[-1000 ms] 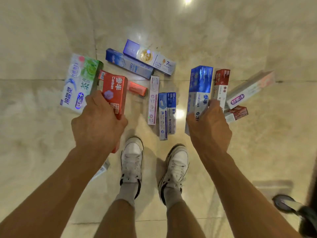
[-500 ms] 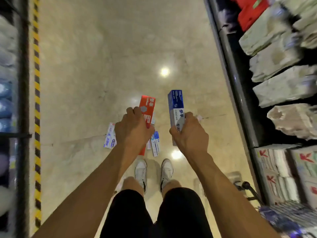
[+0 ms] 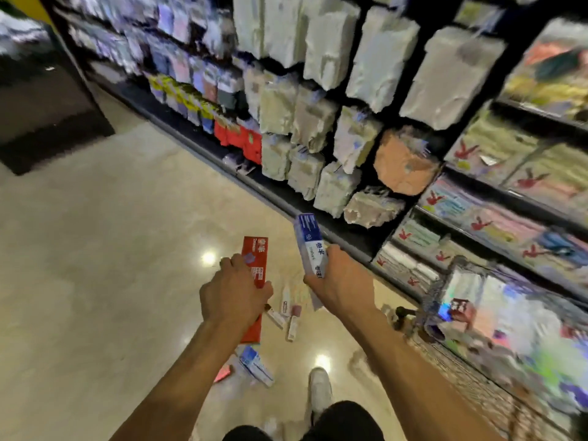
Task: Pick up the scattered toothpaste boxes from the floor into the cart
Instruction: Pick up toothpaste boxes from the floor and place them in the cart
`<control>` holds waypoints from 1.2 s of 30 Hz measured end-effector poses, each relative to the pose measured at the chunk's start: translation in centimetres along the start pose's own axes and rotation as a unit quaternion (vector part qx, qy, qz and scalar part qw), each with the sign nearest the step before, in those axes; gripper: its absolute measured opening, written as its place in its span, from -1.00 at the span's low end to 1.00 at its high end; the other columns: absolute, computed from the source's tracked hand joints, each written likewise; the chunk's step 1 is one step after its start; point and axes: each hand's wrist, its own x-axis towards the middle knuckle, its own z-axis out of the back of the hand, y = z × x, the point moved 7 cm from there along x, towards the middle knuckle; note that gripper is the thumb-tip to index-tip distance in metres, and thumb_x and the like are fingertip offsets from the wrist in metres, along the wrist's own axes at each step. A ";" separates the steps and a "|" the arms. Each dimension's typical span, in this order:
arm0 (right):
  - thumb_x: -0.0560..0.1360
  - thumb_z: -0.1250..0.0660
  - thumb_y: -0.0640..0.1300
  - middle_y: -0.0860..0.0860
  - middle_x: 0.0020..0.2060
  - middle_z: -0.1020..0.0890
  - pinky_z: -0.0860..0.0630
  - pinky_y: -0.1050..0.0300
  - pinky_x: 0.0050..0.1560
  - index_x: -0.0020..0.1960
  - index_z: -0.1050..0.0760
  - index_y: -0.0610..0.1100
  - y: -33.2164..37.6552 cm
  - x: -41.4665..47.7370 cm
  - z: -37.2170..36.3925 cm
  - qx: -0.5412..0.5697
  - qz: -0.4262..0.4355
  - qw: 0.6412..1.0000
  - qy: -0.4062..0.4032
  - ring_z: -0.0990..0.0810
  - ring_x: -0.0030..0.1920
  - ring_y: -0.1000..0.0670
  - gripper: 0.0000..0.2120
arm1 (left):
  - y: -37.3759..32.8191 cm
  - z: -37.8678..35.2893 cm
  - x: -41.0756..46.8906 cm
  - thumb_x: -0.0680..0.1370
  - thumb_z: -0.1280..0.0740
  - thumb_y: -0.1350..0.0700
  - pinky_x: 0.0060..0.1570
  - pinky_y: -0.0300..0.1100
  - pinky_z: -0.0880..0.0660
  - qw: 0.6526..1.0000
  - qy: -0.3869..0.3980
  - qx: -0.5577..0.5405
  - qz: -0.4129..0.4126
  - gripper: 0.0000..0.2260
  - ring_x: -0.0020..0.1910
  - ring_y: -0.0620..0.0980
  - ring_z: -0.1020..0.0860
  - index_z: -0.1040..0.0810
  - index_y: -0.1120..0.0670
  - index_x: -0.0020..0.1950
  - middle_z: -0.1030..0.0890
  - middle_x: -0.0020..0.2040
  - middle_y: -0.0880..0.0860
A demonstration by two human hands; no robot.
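Now, left hand (image 3: 234, 291): fingers curled round a long red toothpaste box (image 3: 254, 257), gripped near its middle, with the ends sticking out past the hand on both sides.
Right hand (image 3: 342, 281): clasps a blue-and-white toothpaste box (image 3: 309, 241) by its lower part; the blue end points up and away from the person.
Held boxes: both are in the air above the floor (image 3: 95, 265), side by side but not touching.
Boxes on floor (image 3: 288, 310): a small loose cluster lies below and between the two hands. It is too blurred to count.
Nearer strays: one blue-and-white floor box (image 3: 254, 364) lies closer to the person, with a small red box (image 3: 222, 374) just beside it.
Cart (image 3: 471, 377): at lower right, beside the shelving; its wire side is visible. The contents are smeared by blur and cannot be made out.
Shelving (image 3: 318, 122): dark racks run along the right of the aisle, packed with pale wrapped packs.
Shoe (image 3: 319, 389): white, on the floor near the bottom edge.
Dark mat (image 3: 47, 122): far left, on the floor.
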 end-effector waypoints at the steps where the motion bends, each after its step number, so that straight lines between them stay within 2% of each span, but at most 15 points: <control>1: 0.45 -0.37 0.24 0.00 -0.02 -0.58 -0.54 0.01 -0.13 0.14 -0.36 -0.03 -1.7 -0.7 1.1 -0.001 -0.021 1.000 -0.014 -0.62 -0.04 -0.13 -0.55 | -1.9 0.2 0.0 0.49 -0.31 -0.28 -0.16 -0.08 -0.32 1.000 0.004 0.005 -0.024 -0.43 0.08 0.09 -0.58 -0.35 0.08 0.32 -0.48 0.17 0.06; 6: 0.44 -0.35 0.25 -0.01 0.02 -0.60 -0.55 0.00 -0.11 0.17 -0.38 -0.01 -13.8 -6.1 8.2 0.029 -0.154 0.982 -0.102 -0.63 0.00 -0.13 -0.54 | -15.7 0.7 -2.9 0.47 -0.32 -0.29 -0.07 -0.05 -0.45 0.983 0.029 -0.012 -0.181 -0.43 0.06 0.08 -0.58 -0.36 0.06 0.30 -0.48 0.17 0.05; 10: 0.44 -0.34 0.26 -0.01 0.03 -0.60 -0.54 0.01 -0.10 0.17 -0.41 -0.02 -23.1 -11.0 12.3 0.035 -0.221 0.964 -0.143 -0.61 0.02 -0.12 -0.54 | -26.5 0.4 -7.3 0.45 -0.33 -0.26 -0.04 -0.02 -0.49 0.954 0.024 -0.008 -0.297 -0.46 0.06 0.11 -0.58 -0.35 0.04 0.28 -0.48 0.17 0.06; 15: 0.45 -0.32 0.27 -0.02 0.01 -0.60 -0.40 0.03 -0.17 0.12 -0.41 -0.04 -34.4 -16.7 16.7 0.040 -0.307 0.934 -0.178 -0.60 0.02 -0.14 -0.56 | -38.3 -1.6 -13.7 0.45 -0.28 -0.31 -0.04 0.00 -0.49 0.925 0.027 0.001 -0.379 -0.45 0.05 0.13 -0.59 -0.35 0.04 0.26 -0.51 0.16 0.06; 20: 0.44 -0.30 0.27 -0.01 0.01 -0.59 -0.54 0.00 -0.10 0.16 -0.41 -0.03 -44.7 -21.6 19.8 0.040 -0.343 0.915 -0.206 -0.62 0.01 -0.14 -0.54 | -48.2 -4.7 -19.3 0.44 -0.29 -0.33 -0.08 -0.03 -0.49 0.912 0.045 0.025 -0.406 -0.42 0.04 0.11 -0.59 -0.37 0.06 0.26 -0.51 0.15 0.06; 24: 0.44 -0.29 0.28 0.01 -0.02 -0.59 -0.49 0.02 -0.14 0.10 -0.41 -0.02 -52.1 -25.2 20.8 0.042 -0.379 0.901 -0.206 -0.62 0.01 -0.13 -0.57 | -54.4 -7.5 -22.8 0.45 -0.32 -0.30 -0.12 -0.06 -0.46 0.909 0.072 0.016 -0.411 -0.45 0.01 0.10 -0.60 -0.38 0.07 0.23 -0.53 0.11 0.05; 27: 0.44 -0.30 0.32 0.03 -0.04 -0.61 -0.57 0.00 -0.07 0.09 -0.41 0.01 -56.9 -27.4 21.1 0.055 -0.406 0.889 -0.206 -0.63 -0.02 -0.11 -0.57 | -58.3 -9.8 -24.5 0.41 -0.33 -0.32 -0.04 -0.02 -0.55 0.904 0.089 0.024 -0.418 -0.43 -0.01 0.08 -0.61 -0.38 0.05 0.22 -0.55 0.09 0.03; 30: 0.45 -0.32 0.36 0.04 -0.03 -0.61 -0.54 0.03 -0.11 0.13 -0.42 0.03 -61.6 -28.7 21.4 0.071 -0.433 0.873 -0.214 -0.64 -0.03 -0.08 -0.53 | -62.5 -12.2 -25.2 0.43 -0.30 -0.32 -0.04 -0.02 -0.56 0.895 0.099 0.027 -0.433 -0.44 0.01 0.08 -0.60 -0.38 0.06 0.24 -0.53 0.11 0.04; 33: 0.44 -0.30 0.37 0.06 -0.07 -0.63 -0.54 0.04 -0.13 0.11 -0.44 0.06 -65.8 -28.8 21.8 0.082 -0.452 0.863 -0.212 -0.61 -0.10 -0.05 -0.55 | -66.7 -14.9 -25.1 0.47 -0.29 -0.33 -0.14 -0.09 -0.48 0.888 0.107 0.046 -0.445 -0.39 0.03 0.06 -0.60 -0.35 0.09 0.30 -0.52 0.15 0.05; 36: 0.50 -0.31 0.32 0.03 -0.06 -0.63 -0.40 0.07 -0.20 0.11 -0.46 0.03 -69.7 -28.1 22.0 0.079 -0.474 0.854 -0.199 -0.58 -0.12 -0.06 -0.60 | -70.8 -18.1 -24.5 0.47 -0.30 -0.33 -0.07 -0.05 -0.51 0.887 0.129 0.047 -0.441 -0.36 0.06 0.11 -0.61 -0.33 0.12 0.31 -0.52 0.17 0.08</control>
